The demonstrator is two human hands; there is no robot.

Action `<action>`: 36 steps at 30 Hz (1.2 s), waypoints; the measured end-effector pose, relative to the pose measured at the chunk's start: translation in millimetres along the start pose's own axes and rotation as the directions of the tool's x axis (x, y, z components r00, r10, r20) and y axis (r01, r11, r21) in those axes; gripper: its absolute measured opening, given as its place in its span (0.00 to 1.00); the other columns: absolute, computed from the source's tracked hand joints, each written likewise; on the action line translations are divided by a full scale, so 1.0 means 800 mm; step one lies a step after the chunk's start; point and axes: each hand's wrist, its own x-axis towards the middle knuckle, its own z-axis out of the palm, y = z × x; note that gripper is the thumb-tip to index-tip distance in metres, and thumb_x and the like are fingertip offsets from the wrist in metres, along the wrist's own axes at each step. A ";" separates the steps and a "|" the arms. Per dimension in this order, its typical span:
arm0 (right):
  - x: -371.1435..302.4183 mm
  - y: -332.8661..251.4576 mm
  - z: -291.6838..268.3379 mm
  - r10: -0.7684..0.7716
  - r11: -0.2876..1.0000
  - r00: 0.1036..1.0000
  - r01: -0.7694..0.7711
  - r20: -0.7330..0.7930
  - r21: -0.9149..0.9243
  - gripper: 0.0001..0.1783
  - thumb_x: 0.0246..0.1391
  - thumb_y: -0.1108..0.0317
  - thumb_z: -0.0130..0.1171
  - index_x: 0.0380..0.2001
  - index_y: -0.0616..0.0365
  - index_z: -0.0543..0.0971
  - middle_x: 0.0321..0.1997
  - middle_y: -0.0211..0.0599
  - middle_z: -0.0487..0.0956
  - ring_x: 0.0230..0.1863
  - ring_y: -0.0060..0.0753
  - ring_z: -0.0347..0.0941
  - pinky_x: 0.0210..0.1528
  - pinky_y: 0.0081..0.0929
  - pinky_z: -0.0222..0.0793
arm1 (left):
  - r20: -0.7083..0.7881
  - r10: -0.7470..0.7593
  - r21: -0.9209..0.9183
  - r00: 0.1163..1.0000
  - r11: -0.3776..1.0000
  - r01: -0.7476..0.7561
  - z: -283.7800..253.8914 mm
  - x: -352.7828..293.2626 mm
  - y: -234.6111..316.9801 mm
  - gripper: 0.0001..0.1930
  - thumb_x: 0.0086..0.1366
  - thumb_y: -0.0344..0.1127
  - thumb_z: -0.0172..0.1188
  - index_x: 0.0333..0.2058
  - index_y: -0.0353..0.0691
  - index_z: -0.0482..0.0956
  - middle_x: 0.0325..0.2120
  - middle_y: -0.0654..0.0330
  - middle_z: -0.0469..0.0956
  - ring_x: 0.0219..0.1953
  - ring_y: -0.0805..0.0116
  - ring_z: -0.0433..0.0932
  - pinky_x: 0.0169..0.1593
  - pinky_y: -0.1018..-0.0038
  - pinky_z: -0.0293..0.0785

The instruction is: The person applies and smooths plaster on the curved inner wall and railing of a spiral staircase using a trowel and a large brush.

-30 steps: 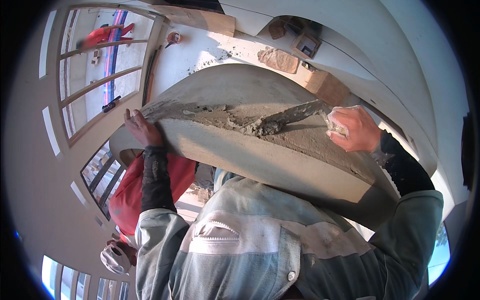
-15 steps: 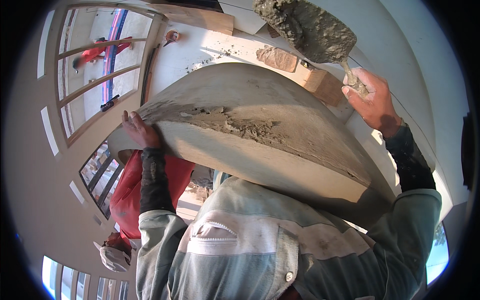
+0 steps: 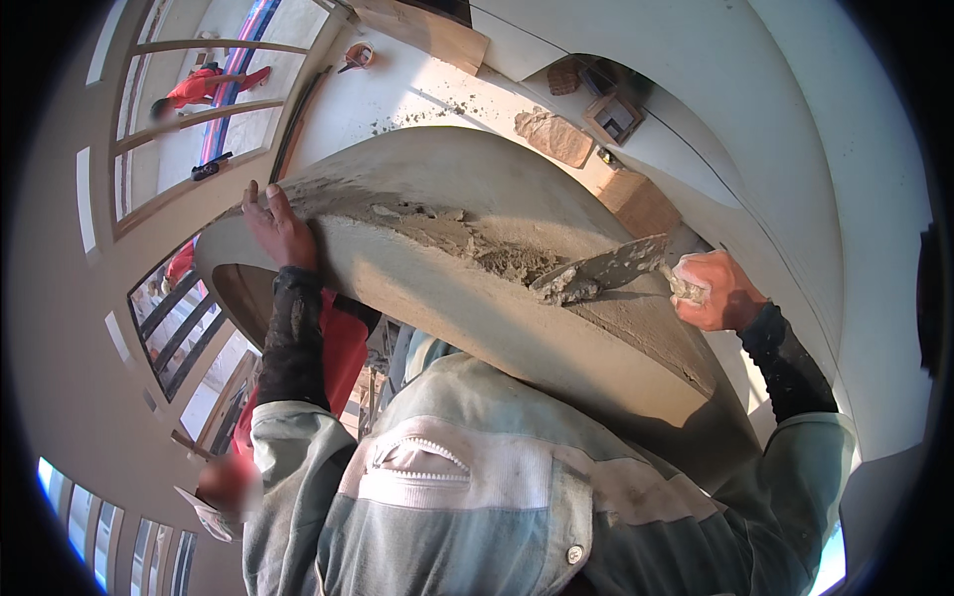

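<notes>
A curved, grey plastered ledge point(image 3: 467, 164) arches across the middle, with its pale front face point(image 3: 447, 283) toward me. Rough wet mortar point(image 3: 497, 256) lies along its top near the front edge. My right hand point(image 3: 717, 290) is closed around the handle of a mortar-caked trowel point(image 3: 616, 266). The trowel's blade is tilted, its tip down at the mortar near the edge, with a lump of mortar beside it. At the ledge's left end my left hand point(image 3: 281, 228) rests against the surface, fingers stretched and holding nothing.
Beyond the ledge stand a small bucket point(image 3: 359, 56), a crumpled brown sack point(image 3: 555, 137) and a wooden box point(image 3: 641, 202). Mortar crumbs dot the pale floor. A person in red point(image 3: 345, 348) is close by at lower left; another person in red point(image 3: 204, 89) shows through the window frame.
My right hand has brought the loaded trowel down and left from above onto the ledge's mortar. My left hand stays at the left end, slightly shifted. The nearby person in red has moved lower.
</notes>
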 end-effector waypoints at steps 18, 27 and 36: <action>0.080 -0.064 0.017 0.007 0.998 0.981 -0.018 -0.194 -0.054 0.14 0.47 0.66 0.63 0.34 0.64 0.75 0.31 0.50 0.76 0.34 0.57 0.74 0.35 0.43 0.69 | -0.025 0.017 0.006 1.000 1.000 -0.017 -0.001 -0.002 -0.001 0.29 0.71 0.49 0.49 0.57 0.26 0.66 0.56 0.40 0.67 0.60 0.47 0.64 0.63 0.60 0.57; 0.201 -0.003 0.051 0.095 0.994 0.986 -0.101 -0.136 -0.037 0.20 0.45 0.61 0.58 0.38 0.64 0.77 0.36 0.57 0.78 0.39 0.58 0.75 0.41 0.46 0.69 | -0.011 -0.009 -0.059 1.000 0.998 0.009 -0.003 0.000 0.002 0.29 0.71 0.48 0.49 0.57 0.25 0.64 0.56 0.40 0.65 0.61 0.47 0.63 0.64 0.60 0.55; 0.176 0.034 0.054 -0.128 0.991 0.988 0.124 -0.088 -0.049 0.14 0.36 0.64 0.58 0.19 0.64 0.68 0.18 0.50 0.70 0.22 0.53 0.68 0.29 0.45 0.64 | 0.032 -0.012 -0.024 0.999 1.000 0.013 -0.001 -0.001 -0.004 0.29 0.72 0.49 0.47 0.58 0.27 0.64 0.57 0.41 0.65 0.61 0.48 0.64 0.64 0.60 0.56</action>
